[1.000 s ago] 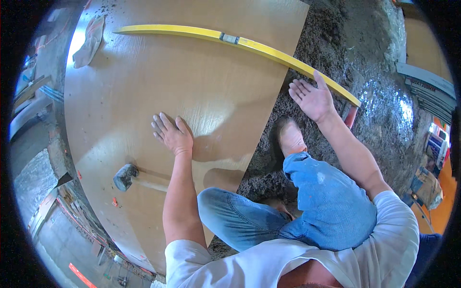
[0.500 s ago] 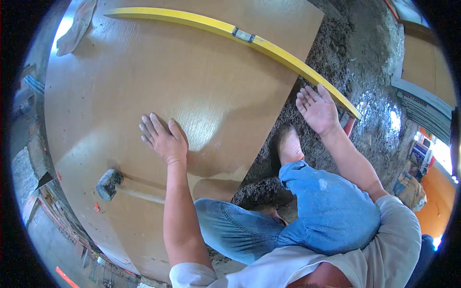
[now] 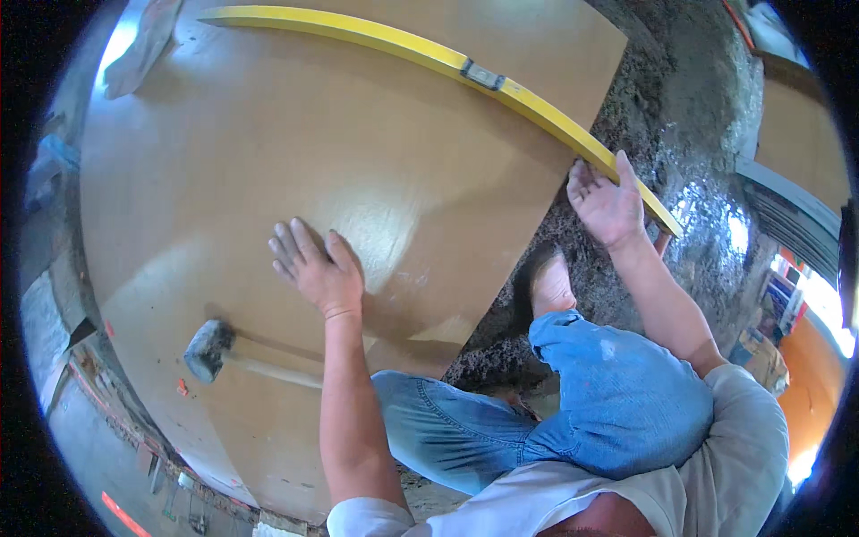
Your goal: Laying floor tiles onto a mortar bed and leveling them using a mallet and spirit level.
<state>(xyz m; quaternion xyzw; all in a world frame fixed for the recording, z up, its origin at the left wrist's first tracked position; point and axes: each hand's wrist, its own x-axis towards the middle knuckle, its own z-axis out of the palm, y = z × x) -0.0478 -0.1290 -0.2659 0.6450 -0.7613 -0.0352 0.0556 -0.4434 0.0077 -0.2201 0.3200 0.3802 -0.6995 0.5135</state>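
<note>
My left hand (image 3: 315,268) lies flat, fingers spread, on a large glossy tan tile (image 3: 295,152). My right hand (image 3: 606,204) reaches to the near end of a long yellow spirit level (image 3: 465,70) that lies across the tile's far side; the fingers touch the level and look loosely open. A rubber mallet (image 3: 213,349) with a wooden handle rests on the tile, near my left forearm. I am crouched in blue jeans, one bare foot (image 3: 549,282) on the dark wet mortar bed (image 3: 662,116) beside the tile's edge.
Wet grey mortar covers the ground to the right of the tile. A crumpled sack (image 3: 134,45) lies at the tile's far left corner. Rubble and small orange bits lie along the left edge. An orange wall (image 3: 810,385) stands at the far right.
My view has shifted, so the tile and level sit higher in the picture. My right hand has come down onto the level's near end. My left hand stays pressed flat on the tile.
</note>
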